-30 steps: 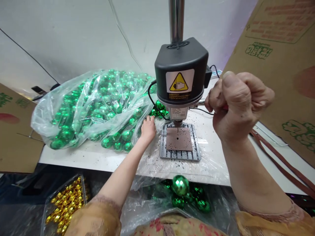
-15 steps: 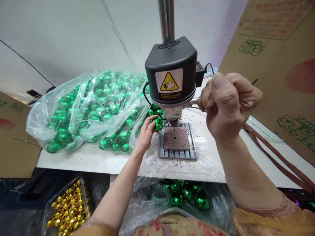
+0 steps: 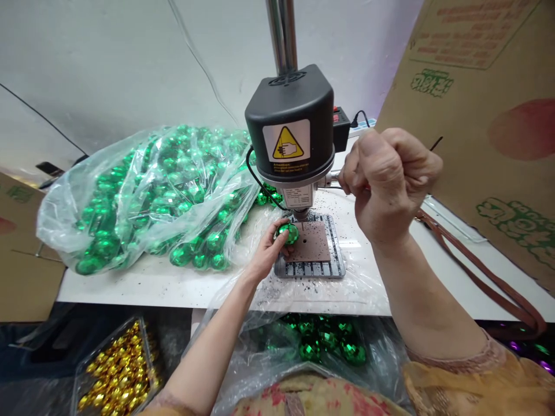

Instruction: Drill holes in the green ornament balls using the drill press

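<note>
My left hand [image 3: 267,249] grips a shiny green faceted ball [image 3: 289,233] between thumb and fingers. It holds the ball over the left part of a brown square pad [image 3: 318,245], just left of the bit of a small bench drill press [image 3: 288,115]. The pad has a dark hole and lies on the slotted metal base [image 3: 337,263], strewn with dark chips. My right hand [image 3: 388,179] is a raised fist to the right of the drill head, closed around the end of the feed lever [image 3: 333,178]; most of the lever is hidden by the fingers.
A clear plastic bag [image 3: 56,214] full of green balls lies left on the white table [image 3: 173,289]. More green balls [image 3: 329,338] sit in plastic below the front edge. Gold balls [image 3: 117,370] fill a bin at lower left. A cardboard box [image 3: 468,127] and brown strap [image 3: 477,268] are right.
My left hand has carried the green ball right and toward me, from beside the base to over the pad. My right fist stays on the lever. The whole view has shifted slightly.
</note>
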The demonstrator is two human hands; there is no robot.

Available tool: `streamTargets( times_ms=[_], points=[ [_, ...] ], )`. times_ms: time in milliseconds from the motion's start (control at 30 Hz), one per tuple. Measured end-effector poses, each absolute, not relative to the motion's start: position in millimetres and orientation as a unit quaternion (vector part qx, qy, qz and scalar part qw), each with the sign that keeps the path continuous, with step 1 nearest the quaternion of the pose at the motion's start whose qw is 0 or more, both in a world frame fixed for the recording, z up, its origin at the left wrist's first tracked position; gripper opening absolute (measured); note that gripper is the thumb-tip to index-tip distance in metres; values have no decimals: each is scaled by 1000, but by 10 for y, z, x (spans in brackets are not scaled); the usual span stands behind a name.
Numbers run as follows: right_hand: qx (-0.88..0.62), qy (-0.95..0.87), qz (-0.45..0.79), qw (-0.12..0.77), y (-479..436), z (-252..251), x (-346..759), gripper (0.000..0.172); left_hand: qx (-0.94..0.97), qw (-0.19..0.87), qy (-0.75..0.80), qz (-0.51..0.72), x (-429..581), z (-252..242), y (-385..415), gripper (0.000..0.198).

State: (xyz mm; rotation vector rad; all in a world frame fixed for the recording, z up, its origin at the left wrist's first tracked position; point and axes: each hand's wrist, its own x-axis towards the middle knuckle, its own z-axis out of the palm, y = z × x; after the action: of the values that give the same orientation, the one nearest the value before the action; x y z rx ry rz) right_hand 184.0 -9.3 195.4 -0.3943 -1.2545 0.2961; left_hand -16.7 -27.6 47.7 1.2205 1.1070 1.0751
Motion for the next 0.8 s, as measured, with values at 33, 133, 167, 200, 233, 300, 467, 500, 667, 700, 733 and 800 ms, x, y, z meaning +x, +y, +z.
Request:
streamTargets(
  times_ms=[33,133,167,200,233,300,467,500,667,700,733,800],
  points=[
    [-181,-580,137,783,-94,1957,1836,47,535,546,470,441,-158,480,-276,60],
    [-185,-574,143,785,-100,1962,1830,49,564,540,468,414,-140,500,-260,65],
    [-191,-571,148,785,-104,1963,1829,50,567,542,469,406,-136,511,-251,66],
    [-199,-568,154,784,-110,1963,1828,51,569,544,471,398,-132,522,-241,66],
    [-207,-565,159,783,-116,1963,1828,51,572,544,474,390,-128,533,-230,65],
    [-219,-560,169,781,-130,1963,1826,51,578,541,478,379,-115,549,-210,64],
    [-223,-562,165,779,-139,1960,1816,52,591,510,503,372,-55,497,-175,65],
    [-226,-564,159,778,-134,1957,1816,53,598,492,513,370,-39,473,-171,65],
    [-248,-562,156,774,-106,1922,1837,53,684,329,524,387,55,389,-184,56],
    [-253,-561,157,772,-101,1915,1844,52,698,297,521,390,77,380,-192,54],
    [-256,-564,157,770,-97,1911,1850,51,709,270,521,392,98,369,-200,53],
    [-260,-573,152,762,-92,1908,1861,49,718,235,519,400,133,334,-214,52]
  ],
)
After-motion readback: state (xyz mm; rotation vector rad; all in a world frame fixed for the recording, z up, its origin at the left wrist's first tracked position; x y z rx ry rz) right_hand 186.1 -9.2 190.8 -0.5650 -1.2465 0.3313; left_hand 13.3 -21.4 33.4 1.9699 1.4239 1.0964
